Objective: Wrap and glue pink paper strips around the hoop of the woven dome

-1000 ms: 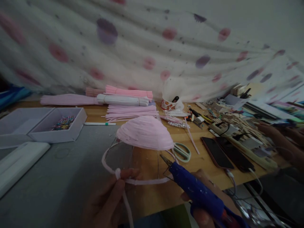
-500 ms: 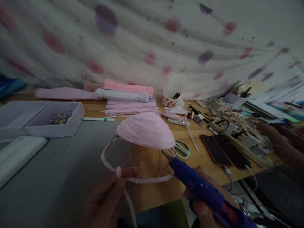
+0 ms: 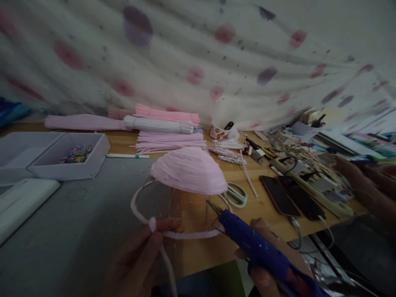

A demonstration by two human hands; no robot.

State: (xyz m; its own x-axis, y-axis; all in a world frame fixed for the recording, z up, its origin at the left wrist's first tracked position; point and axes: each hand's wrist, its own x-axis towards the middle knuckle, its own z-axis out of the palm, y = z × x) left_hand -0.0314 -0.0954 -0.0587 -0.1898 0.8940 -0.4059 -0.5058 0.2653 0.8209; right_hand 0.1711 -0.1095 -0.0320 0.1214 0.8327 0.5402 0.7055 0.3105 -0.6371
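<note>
A wire frame has its upper dome (image 3: 188,171) covered in rows of pale pink pipe cleaner, with bare wires running down to a wrapped bottom ring. My left hand (image 3: 145,251) pinches the pink pipe cleaner (image 3: 167,264) where it loops over that ring, and its loose tail hangs below. My right hand (image 3: 266,255) grips a blue hot glue gun (image 3: 253,239), its metal nozzle pointing up and left inside the frame, just beneath the dome. Green-handled scissors (image 3: 237,194) lie behind the frame, partly hidden by it.
Bundles of pipe cleaners (image 3: 159,124) lie at the back. On the left are a white box (image 3: 95,163) with beads and a white device (image 3: 27,202). Phones (image 3: 280,196), a power strip (image 3: 328,198) and thin sticks crowd the right, beside another person's hand (image 3: 361,185).
The glue gun has shifted slightly left and down, its nozzle a little farther below the dome's edge. My left hand keeps its pinch on the pipe cleaner.
</note>
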